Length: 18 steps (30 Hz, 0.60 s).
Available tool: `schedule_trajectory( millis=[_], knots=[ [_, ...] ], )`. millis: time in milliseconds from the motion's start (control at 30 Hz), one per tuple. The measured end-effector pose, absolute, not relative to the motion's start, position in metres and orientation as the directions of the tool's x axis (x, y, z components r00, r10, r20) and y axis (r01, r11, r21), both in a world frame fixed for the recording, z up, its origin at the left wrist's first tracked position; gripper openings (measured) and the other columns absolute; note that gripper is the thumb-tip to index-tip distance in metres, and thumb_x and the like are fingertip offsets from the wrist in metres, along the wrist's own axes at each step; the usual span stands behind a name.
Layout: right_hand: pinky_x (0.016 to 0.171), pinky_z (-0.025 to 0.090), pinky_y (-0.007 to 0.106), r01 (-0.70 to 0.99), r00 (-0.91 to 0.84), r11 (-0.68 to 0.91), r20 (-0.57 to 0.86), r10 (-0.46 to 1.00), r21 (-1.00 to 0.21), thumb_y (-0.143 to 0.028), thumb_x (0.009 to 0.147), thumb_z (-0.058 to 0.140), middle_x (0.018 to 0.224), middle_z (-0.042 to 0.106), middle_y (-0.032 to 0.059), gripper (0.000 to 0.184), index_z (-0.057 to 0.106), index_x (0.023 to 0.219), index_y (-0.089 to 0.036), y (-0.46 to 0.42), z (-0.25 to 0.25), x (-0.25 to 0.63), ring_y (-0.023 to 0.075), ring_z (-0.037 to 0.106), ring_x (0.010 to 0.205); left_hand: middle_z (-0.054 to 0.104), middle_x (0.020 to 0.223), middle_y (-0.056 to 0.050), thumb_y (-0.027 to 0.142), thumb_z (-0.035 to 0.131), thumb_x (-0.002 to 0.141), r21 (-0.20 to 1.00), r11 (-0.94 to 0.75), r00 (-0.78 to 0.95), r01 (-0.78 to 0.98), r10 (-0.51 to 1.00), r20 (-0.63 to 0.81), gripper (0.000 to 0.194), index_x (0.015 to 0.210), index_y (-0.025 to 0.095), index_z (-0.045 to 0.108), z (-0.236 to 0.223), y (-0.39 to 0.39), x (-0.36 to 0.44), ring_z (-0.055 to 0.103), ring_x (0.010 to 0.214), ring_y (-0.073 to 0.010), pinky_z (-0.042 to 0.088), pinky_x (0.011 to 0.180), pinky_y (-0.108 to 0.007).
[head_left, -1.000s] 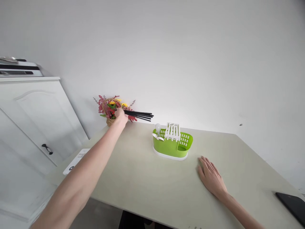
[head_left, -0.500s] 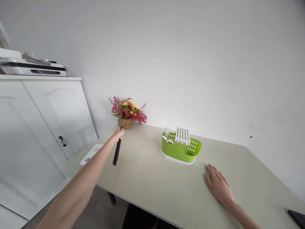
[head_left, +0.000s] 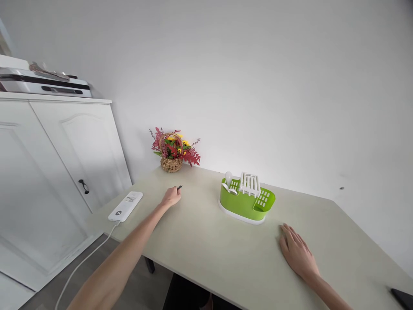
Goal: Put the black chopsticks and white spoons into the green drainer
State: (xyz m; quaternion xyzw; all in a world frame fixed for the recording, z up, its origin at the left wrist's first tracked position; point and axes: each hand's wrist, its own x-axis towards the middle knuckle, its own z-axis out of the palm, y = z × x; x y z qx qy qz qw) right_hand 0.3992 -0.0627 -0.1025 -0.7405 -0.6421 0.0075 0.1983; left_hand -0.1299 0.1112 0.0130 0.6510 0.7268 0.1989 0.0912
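Note:
My left hand (head_left: pixel 171 196) is closed around a slim dark bundle that looks like black chopsticks (head_left: pixel 180 187); only the thin tips stick out past the fingers, the rest is hidden. It is over the left part of the table, in front of the flower basket. My right hand (head_left: pixel 298 254) lies flat on the table, palm down, holding nothing. Between the hands, nearer the right one, stands a green cutlery holder (head_left: pixel 237 204) with a white base. White spoons (head_left: pixel 230 186) stand in its left end, and a white slotted rack (head_left: pixel 250 184) sits across its top.
A wicker basket (head_left: pixel 171 165) of red and yellow flowers stands by the wall. A white power bank (head_left: pixel 125 206) with a white cable (head_left: pixel 85 260) lies at the table's left edge. A white cabinet (head_left: pixel 80 146) stands left; a black object (head_left: pixel 402 297) lies far right.
My left hand has moved right and slightly down with the black chopsticks, turning them so that their length no longer shows. The power bank is uncovered. My right hand has stayed in place.

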Motion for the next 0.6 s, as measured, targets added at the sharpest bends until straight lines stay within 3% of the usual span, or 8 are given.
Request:
schedule_trajectory(
  millis=[233,333,600],
  knots=[
    [0.129,0.025,0.046,0.949,0.17,-0.09,0.251,0.953,-0.301,-0.044,0.102,0.022,0.164,0.044,0.0098,0.065,0.047,0.153,-0.013,-0.063,-0.101,0.399,0.0238,0.032,0.156,0.074,0.094,-0.014,0.031,0.049,0.105,0.357,0.092,-0.154,0.93,0.977,0.15,0.025,0.108,0.016,0.069,0.002,0.108,-0.109,0.072,0.094,-0.0274,0.052,0.079,-0.033],
    [0.129,0.025,0.046,0.949,0.174,-0.094,0.253,0.952,-0.301,-0.044,0.102,0.021,0.165,0.043,0.0099,0.065,0.048,0.153,-0.013,-0.062,-0.101,0.4,0.0244,0.032,0.156,0.073,0.094,-0.014,0.029,0.048,0.104,0.35,0.08,-0.149,0.933,0.973,0.175,0.023,0.106,0.017,0.068,-0.003,0.106,-0.102,0.071,0.092,-0.0279,0.051,0.077,-0.033],
    [0.129,0.023,0.045,0.95,0.173,-0.089,0.267,0.948,-0.299,-0.043,0.102,0.021,0.164,0.045,0.0094,0.064,0.049,0.152,-0.013,-0.062,-0.101,0.399,0.024,0.033,0.155,0.067,0.107,-0.017,0.022,0.052,0.1,0.336,0.017,-0.113,0.942,0.957,0.266,0.016,0.103,0.014,0.066,-0.014,0.102,-0.087,0.066,0.106,-0.0303,0.048,0.093,-0.037]
  ],
)
